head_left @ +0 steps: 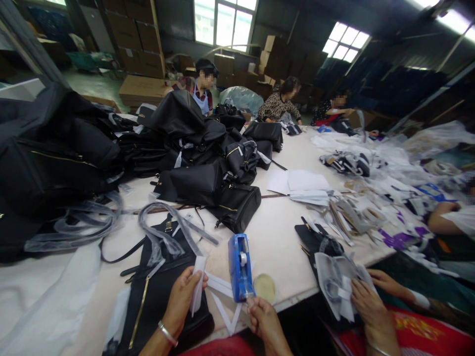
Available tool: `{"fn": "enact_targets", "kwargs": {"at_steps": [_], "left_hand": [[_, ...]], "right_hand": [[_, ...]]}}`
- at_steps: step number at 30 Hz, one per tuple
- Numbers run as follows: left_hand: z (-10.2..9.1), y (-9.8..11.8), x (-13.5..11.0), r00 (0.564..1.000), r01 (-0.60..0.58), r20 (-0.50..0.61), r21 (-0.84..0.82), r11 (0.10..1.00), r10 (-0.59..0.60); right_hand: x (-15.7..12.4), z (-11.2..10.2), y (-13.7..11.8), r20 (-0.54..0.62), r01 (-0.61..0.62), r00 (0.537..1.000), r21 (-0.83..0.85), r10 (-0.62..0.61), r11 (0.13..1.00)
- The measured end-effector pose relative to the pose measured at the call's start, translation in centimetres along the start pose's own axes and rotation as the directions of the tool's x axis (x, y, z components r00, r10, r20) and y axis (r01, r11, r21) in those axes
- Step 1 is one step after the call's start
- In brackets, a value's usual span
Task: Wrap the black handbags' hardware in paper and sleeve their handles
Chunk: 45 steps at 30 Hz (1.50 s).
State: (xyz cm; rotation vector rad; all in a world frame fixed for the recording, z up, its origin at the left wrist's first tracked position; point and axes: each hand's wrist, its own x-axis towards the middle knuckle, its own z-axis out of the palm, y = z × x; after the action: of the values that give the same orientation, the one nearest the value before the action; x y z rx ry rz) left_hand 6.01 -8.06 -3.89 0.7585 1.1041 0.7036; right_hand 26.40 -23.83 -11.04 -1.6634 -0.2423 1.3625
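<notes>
My left hand [185, 291], with a metal bangle at the wrist, grips a folded strip of white paper [198, 287]. The paper is around the end of a bag strap [191, 237] sleeved in clear plastic. Under that hand lies a black bag [163, 287] with a gold zipper. At the front end of a blue tape dispenser [235, 262], my right hand [265, 319] is closed in a pinch on the end of clear tape [249, 295]. Beside the dispenser is a round, pale yellowish disc [264, 288].
Black bags [193, 183] pile up at the left and middle. White sheets [297, 183] lie past the dispenser. Close on the right, a co-worker's hands [371, 304] rest on another bag with wrapping [332, 282]. Several people work across the table [282, 237].
</notes>
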Motion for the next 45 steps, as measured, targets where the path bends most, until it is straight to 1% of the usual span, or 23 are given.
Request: {"fn": "enact_targets", "kwargs": {"at_steps": [5, 9, 17, 19, 21, 24, 26, 29, 33, 38, 41, 45], "left_hand": [[0.0, 0.0, 0.1, 1.0, 0.008, -0.012, 0.009, 1.0, -0.008], [0.1, 0.2, 0.1, 1.0, -0.003, -0.021, 0.023, 1.0, 0.003], [0.1, 0.2, 0.1, 1.0, -0.002, -0.025, 0.017, 1.0, 0.003], [0.2, 0.2, 0.0, 1.0, -0.006, -0.022, 0.018, 1.0, 0.006], [0.3, 0.4, -0.1, 1.0, -0.008, -0.02, 0.014, 1.0, 0.008], [0.6, 0.6, -0.2, 1.0, -0.016, -0.012, -0.005, 1.0, 0.016], [0.7, 0.5, -0.2, 1.0, -0.02, 0.001, -0.022, 1.0, 0.02], [0.8, 0.3, -0.2, 1.0, -0.026, 0.009, -0.038, 0.999, 0.027], [0.7, 0.2, -0.3, 0.999, -0.043, 0.002, -0.044, 0.998, 0.043], [0.5, 0.7, -0.9, 0.999, -0.046, -0.019, -0.029, 0.999, 0.045], [0.5, 0.9, -0.9, 0.999, -0.036, -0.025, -0.01, 0.999, 0.036], [0.6, 0.8, -0.8, 0.999, -0.031, -0.009, 0.002, 1.0, 0.031]], "right_hand": [[0.5, 0.3, 0.2, -0.031, -0.049, 0.998, 0.042, 0.05, 0.998], [0.9, 0.7, 0.2, -0.04, -0.051, 0.998, 0.054, 0.053, 0.997], [-0.1, 1.1, -0.8, -0.048, -0.031, 0.998, 0.061, 0.034, 0.998], [-0.4, 1.2, -1.1, -0.047, -0.042, 0.998, 0.071, 0.045, 0.997], [-0.5, 1.1, -1.4, -0.024, -0.094, 0.995, 0.128, 0.098, 0.987], [-0.4, 0.8, -1.7, 0.043, -0.186, 0.983, 0.225, 0.18, 0.957], [0.1, 0.4, -1.7, 0.085, -0.212, 0.977, 0.226, 0.198, 0.951], [0.8, 0.0, -1.4, 0.118, -0.227, 0.971, 0.164, 0.209, 0.96], [1.2, 0.1, -1.1, 0.105, -0.203, 0.976, 0.112, 0.191, 0.973], [0.8, 0.2, -0.5, 0.061, -0.048, 0.997, 0.065, 0.044, 0.997], [0.7, 0.4, 0.0, 0.018, 0.014, 1.0, 0.026, -0.015, 1.0], [0.7, 1.0, 0.3, -0.068, 0.096, 0.993, -0.022, -0.097, 0.995]]}}
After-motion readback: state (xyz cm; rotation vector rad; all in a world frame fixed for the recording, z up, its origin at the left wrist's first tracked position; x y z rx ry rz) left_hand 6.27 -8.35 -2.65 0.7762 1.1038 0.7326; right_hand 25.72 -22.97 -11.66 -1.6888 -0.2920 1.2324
